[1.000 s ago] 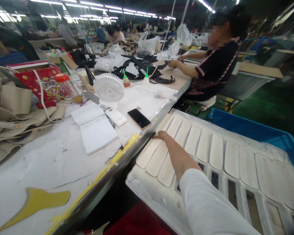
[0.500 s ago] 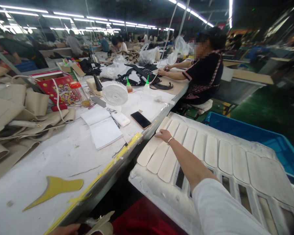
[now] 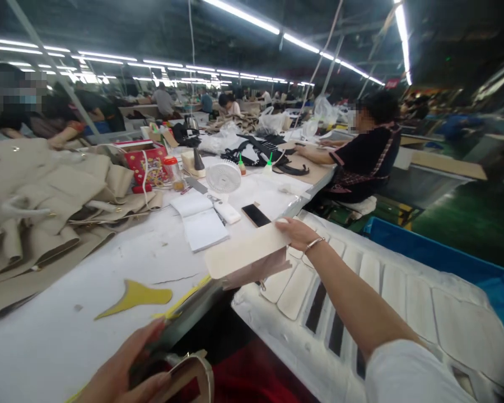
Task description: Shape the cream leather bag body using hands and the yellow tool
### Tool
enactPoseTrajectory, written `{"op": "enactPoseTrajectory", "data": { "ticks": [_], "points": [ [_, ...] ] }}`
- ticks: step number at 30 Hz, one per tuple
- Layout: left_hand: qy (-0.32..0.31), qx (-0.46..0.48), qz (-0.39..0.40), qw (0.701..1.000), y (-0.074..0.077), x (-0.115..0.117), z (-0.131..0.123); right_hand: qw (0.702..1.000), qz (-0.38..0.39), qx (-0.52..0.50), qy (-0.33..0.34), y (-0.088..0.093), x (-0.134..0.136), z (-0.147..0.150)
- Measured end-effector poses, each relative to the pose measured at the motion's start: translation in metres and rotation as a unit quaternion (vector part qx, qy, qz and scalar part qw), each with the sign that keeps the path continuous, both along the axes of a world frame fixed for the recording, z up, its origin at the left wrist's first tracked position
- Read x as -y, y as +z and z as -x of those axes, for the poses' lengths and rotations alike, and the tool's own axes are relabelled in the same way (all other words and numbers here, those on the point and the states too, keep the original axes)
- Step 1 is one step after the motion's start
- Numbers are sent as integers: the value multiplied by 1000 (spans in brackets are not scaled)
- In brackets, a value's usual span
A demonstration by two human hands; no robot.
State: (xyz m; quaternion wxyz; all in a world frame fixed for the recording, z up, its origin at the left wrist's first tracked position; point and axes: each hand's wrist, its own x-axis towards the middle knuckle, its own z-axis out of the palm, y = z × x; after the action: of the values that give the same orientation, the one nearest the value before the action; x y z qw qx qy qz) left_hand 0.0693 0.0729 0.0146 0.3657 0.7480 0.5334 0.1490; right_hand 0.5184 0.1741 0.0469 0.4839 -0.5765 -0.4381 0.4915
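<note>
My right hand (image 3: 296, 232), with a bracelet at the wrist, pinches the far end of a long off-white panel (image 3: 247, 252). A brownish flap (image 3: 258, 268) shows beneath the panel, which is tilted over the table's edge. At the lower left my left hand (image 3: 128, 364) has its fingers spread, slightly blurred. Close by it is a beige bag piece (image 3: 199, 372) with a curved rim and brown inside, partly cut off by the frame. Several similar off-white panels lie in a row on a white-covered rack (image 3: 273, 341) at my right.
On the white table (image 3: 59, 347) are a yellow shaped piece (image 3: 136, 298), an open notebook (image 3: 204, 226), a phone (image 3: 255, 215) and a small fan (image 3: 223, 176). Beige bags (image 3: 50, 196) pile at left. A blue bin (image 3: 437, 252) stands beyond the rack. A co-worker (image 3: 367, 151) sits farther along.
My right hand has lifted an off-white panel from the rack and brought it left toward the table. My left hand has risen further into view. The view has shifted left.
</note>
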Motion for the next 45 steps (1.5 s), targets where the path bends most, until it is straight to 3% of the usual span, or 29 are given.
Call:
{"op": "enactPoseTrajectory", "data": {
  "ticks": [4,5,7,11,14,16,18,20,23,25,29,33,37,40,43,45],
  "points": [
    [19,72,-14,997,26,0,-33,996,6,-84,41,18,39,77],
    [9,101,-21,995,33,2,-36,993,9,-106,46,19,48,97],
    [45,154,-78,984,43,7,-32,988,9,-137,69,21,66,132],
    [78,159,-129,976,50,25,16,971,-26,-135,195,29,91,163],
    [66,160,-115,978,58,46,58,956,-128,2,266,36,103,179],
    [48,156,-111,980,67,59,76,910,-225,175,302,40,111,201],
    [23,141,-107,984,78,70,85,832,-312,330,319,42,117,233],
    [5,124,-110,986,88,78,88,770,-360,417,323,43,120,265],
    [-15,109,-133,985,96,85,96,737,-358,456,349,39,118,301],
    [-15,93,-148,984,93,86,107,727,-346,468,364,35,115,312],
    [48,47,-117,991,75,89,130,699,-345,508,366,20,116,317],
    [43,22,-74,996,54,98,137,667,-309,588,337,4,127,310],
    [61,44,-62,995,35,111,141,629,-298,653,299,0,145,295],
    [170,115,-73,976,15,119,148,597,-312,682,285,-1,157,296],
    [316,183,-66,928,-7,129,152,568,-334,687,307,-7,165,313],
    [365,235,-64,899,-19,136,150,556,-351,682,320,-13,165,326]
  ]
}}
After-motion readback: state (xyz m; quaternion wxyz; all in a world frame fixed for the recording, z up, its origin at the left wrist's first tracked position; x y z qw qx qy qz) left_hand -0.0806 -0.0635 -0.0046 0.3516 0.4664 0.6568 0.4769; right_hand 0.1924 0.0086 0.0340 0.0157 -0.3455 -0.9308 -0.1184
